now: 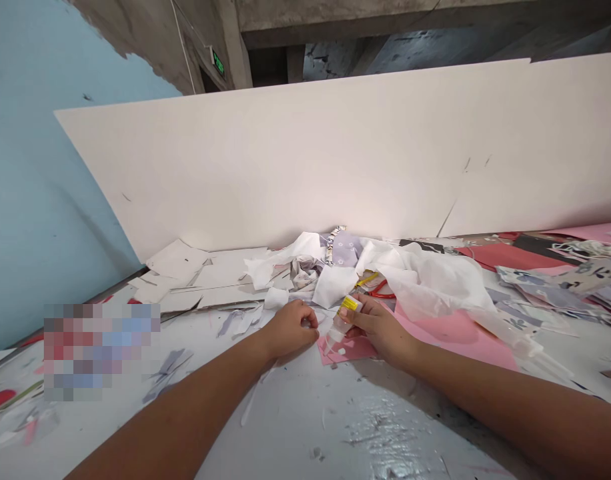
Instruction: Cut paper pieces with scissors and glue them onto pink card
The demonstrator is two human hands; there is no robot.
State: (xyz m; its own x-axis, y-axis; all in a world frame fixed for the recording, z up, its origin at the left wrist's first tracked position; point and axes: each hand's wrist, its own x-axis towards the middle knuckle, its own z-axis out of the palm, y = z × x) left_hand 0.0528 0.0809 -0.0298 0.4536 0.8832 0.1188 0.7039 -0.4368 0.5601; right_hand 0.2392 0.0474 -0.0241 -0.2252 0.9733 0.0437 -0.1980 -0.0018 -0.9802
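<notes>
Forearms (185, 407) reach across the table (285, 433) towards a pink sheet (359, 348). The right hand (388, 330) grasps a bottle (341, 323), tilted nozzle-down over the sheet; whether the curled left hand (291, 328) holds anything, I cannot tell. Too hard a squeeze could blot the sheet, perhaps catching the scrap (341, 351).

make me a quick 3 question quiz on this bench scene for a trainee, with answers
1. Which hand holds the small bottle with the yellow label?
2. True or false: the bottle stands upright on its base.
3. Fill in the blank: the sheet by the bottle's nozzle is coloured ____.

Key:
1. The right hand.
2. False; it is held tilted, nozzle downward.
3. Pink.
</notes>
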